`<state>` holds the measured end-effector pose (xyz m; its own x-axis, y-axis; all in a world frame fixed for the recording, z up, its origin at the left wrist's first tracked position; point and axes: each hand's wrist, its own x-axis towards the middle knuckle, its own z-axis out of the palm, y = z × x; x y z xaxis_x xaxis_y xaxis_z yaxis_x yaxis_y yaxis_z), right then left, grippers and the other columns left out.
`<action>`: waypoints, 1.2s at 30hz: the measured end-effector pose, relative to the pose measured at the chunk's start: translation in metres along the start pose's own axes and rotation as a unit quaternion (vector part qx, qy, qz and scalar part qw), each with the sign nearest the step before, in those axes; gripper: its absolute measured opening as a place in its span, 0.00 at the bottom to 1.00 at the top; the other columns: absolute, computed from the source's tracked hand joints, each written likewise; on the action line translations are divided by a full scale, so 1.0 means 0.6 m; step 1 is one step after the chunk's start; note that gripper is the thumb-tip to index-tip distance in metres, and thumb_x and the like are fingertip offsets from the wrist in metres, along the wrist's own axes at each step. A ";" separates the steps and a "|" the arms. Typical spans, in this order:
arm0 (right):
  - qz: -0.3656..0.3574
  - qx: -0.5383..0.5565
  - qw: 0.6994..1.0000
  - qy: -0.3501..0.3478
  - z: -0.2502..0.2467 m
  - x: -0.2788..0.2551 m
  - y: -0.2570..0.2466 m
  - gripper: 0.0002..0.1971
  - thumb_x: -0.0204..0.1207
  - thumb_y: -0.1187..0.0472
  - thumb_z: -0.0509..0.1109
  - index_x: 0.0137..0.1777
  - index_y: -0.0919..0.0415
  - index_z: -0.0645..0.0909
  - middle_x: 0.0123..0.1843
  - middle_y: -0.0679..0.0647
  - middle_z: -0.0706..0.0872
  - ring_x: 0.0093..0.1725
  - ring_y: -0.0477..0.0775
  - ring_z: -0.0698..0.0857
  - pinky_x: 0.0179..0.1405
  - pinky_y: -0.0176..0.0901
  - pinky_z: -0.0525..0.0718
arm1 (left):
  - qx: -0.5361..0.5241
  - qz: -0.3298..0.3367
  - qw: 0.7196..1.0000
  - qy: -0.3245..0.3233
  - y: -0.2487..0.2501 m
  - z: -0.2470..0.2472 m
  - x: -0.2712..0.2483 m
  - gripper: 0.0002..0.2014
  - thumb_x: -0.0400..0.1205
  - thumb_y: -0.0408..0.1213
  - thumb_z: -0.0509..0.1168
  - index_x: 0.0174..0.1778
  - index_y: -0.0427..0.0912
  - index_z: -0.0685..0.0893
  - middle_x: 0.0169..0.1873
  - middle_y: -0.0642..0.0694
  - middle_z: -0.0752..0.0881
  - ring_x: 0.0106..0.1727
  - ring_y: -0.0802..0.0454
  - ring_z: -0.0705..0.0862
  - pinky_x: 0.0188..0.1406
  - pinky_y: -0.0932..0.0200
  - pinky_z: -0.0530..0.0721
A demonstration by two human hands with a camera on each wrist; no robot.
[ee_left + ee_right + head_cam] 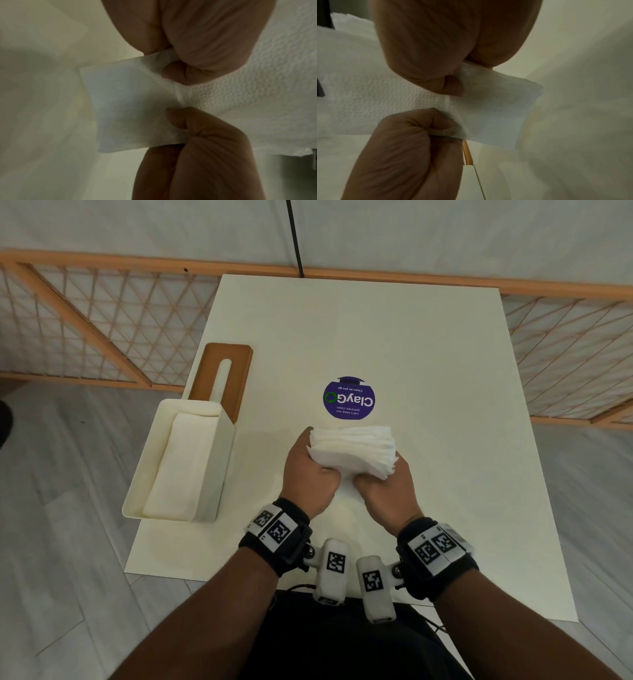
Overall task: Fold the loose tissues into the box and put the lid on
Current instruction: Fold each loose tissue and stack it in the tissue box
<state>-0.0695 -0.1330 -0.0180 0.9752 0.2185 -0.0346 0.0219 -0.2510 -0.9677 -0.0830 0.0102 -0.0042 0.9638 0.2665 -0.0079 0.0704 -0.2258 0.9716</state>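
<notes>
Just above the middle of the bench [445,344], the left hand [310,474] and right hand [385,486] sit close together, each curled round the near edge of a stack of tissues [354,448], thumbs on top and fingers beneath. Gripping from both sides likely keeps the soft sheets squared up so they can travel as one bundle instead of sliding apart. From the left wrist view, one loose sheet [130,108] pokes out past the knuckles, pinched flat between the two hands; the right wrist view shows the same flap with its fine dimpled texture. The stack itself is white, thick, many layers deep, with slightly ragged edges fanning out on the right side. Beyond it lies a round purple sticker [348,398]. Over at the bench's left edge stands the cream box [205,474], open on top, with a folded batch already lying inside. Behind the box the brown lid [236,361] with its long slot lies flat, probably parked there until the filling is done.
</notes>
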 end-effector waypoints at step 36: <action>0.026 -0.037 0.998 -0.035 0.007 0.006 0.027 0.32 0.62 0.69 0.63 0.70 0.55 0.79 0.64 0.45 0.86 0.63 0.45 0.85 0.60 0.48 0.85 | 0.022 -0.047 0.996 -0.067 -0.070 0.000 0.014 0.25 0.69 0.30 0.64 0.64 0.40 0.83 0.57 0.48 0.88 0.62 0.52 0.87 0.62 0.47 0.86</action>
<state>-0.0667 -0.1320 -0.0348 0.9580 0.2675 -0.1033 -0.0088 -0.3327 -0.9430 -0.0776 0.0218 -0.0451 0.9778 0.1625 -0.1324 0.1703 -0.2482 0.9536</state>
